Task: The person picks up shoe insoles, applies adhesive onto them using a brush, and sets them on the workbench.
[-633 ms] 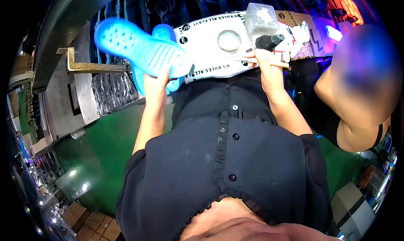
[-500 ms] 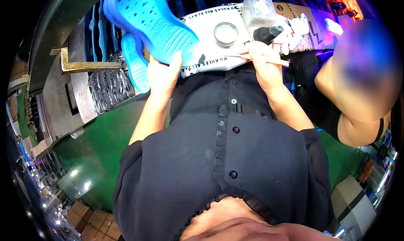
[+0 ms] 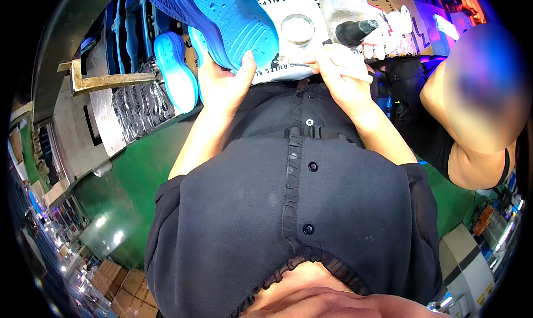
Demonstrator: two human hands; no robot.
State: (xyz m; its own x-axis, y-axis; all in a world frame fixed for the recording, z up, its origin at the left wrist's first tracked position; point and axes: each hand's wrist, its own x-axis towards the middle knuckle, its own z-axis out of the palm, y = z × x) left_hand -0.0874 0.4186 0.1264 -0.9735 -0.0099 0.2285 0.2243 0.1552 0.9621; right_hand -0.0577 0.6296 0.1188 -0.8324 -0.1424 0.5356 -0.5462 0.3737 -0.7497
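Note:
My left hand is closed on the heel end of a blue shoe sole, thumb on the upper face and fingers under it. The sole tilts, showing its dotted, ridged upper face and darker blue side. Between the fingers of my right hand is a thin stick-like tool with a pale handle; its slim tip points left, near the sole's heel, and its kind is unclear. A round clear dish with whitish contents stands between the hands. Another blue sole lies left of my left hand.
Printed white sheeting covers the work surface. Beyond my right hand are a black cone-tipped bottle, a clear plastic container and white gloves. A metal bracket juts in at left. A co-worker's arm is close at right.
The held sole has shifted right and tipped, showing more of its side. My right hand has moved slightly up and left with the stick-like tool. More of the second sole now shows.

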